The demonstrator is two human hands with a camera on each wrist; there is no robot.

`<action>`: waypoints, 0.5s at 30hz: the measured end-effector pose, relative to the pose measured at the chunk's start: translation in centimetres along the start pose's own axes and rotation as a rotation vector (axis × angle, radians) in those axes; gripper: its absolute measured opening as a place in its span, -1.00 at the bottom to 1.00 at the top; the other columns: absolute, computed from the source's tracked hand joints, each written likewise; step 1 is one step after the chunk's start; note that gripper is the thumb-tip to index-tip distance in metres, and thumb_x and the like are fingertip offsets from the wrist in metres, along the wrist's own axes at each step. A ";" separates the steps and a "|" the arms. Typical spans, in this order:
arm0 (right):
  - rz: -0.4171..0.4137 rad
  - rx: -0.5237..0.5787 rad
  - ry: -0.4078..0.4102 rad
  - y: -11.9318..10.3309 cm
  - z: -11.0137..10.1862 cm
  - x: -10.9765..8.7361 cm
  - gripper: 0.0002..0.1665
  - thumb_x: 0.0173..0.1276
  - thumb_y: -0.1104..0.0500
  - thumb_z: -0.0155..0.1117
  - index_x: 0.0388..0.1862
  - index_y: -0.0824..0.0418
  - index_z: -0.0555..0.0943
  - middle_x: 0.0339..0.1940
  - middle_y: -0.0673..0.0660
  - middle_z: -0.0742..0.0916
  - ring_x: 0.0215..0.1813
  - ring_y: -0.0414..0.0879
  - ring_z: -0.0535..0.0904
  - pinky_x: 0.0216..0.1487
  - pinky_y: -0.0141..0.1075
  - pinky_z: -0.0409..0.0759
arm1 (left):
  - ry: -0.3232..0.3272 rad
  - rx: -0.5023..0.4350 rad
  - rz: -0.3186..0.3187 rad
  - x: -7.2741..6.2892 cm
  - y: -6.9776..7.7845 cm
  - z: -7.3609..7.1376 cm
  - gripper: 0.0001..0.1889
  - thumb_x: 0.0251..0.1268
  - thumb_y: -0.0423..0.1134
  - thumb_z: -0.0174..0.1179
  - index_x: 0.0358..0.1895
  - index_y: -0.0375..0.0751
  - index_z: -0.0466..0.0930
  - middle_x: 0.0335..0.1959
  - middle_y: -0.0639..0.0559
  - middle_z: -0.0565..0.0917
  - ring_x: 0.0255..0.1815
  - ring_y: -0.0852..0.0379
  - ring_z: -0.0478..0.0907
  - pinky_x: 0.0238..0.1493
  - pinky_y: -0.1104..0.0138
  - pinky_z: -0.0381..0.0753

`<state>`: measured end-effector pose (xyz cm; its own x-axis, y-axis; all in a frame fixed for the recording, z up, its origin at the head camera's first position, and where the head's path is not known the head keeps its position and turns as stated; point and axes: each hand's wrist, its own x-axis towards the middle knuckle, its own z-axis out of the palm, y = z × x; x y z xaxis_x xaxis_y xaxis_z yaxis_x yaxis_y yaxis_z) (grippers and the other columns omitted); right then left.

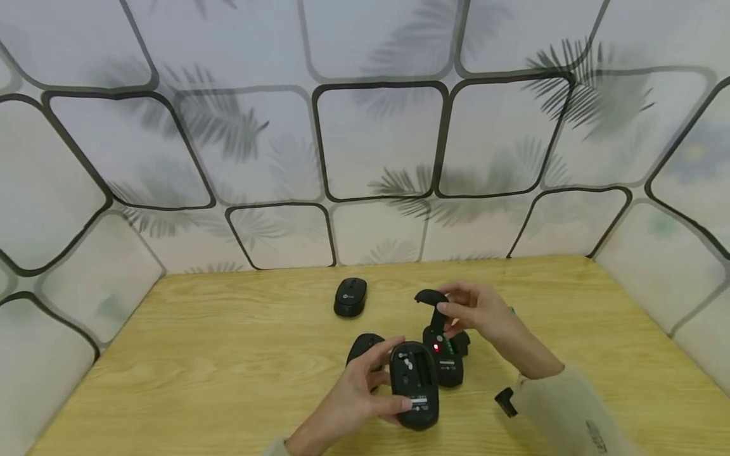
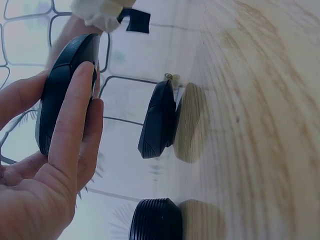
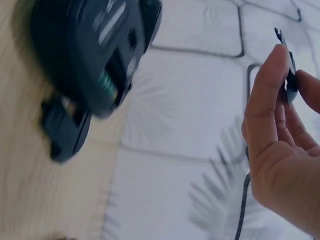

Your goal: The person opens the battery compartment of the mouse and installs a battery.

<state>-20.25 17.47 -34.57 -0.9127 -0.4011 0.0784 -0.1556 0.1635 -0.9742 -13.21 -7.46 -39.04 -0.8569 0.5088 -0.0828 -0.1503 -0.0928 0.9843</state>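
Observation:
My left hand (image 1: 365, 392) grips a black computer mouse (image 1: 415, 411) above the table, its underside facing me with the battery slot uncovered. In the left wrist view that mouse (image 2: 57, 92) is seen edge-on between the fingers and thumb. My right hand (image 1: 476, 310) pinches a thin black battery cover (image 1: 431, 297), which also shows edge-on in the right wrist view (image 3: 290, 82). Below it a second mouse (image 1: 448, 373) lies upside down, with a red light lit and a green battery (image 1: 448, 346) in its slot. Another black cover (image 3: 65, 127) lies beside this mouse.
A mouse (image 1: 362, 345) lies partly hidden behind my left hand. Farther back stands another upright mouse (image 1: 350, 296). A loose black cover (image 1: 505, 402) is near my right sleeve. Patterned fabric (image 1: 376, 145) walls the wooden table (image 1: 199, 354) at back and sides.

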 end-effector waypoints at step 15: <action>0.184 -0.137 0.128 3.2 -5.0 4.0 -0.46 0.58 0.36 0.08 0.42 0.59 0.27 -0.26 0.20 0.66 -0.36 -0.11 0.65 -0.15 -0.08 0.79 | -0.004 -0.025 -0.007 0.1 -0.2 -0.1 -0.17 0.15 -0.60 0.34 0.53 -0.14 0.29 0.23 -0.18 0.51 0.02 -0.06 0.65 -0.27 0.14 0.81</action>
<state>-26.31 20.91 -36.31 -0.9694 -0.2373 -0.0631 -0.0241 0.3477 -0.9373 -13.27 -7.47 -39.23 -0.8540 0.5126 -0.0887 -0.1680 -0.1105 0.9796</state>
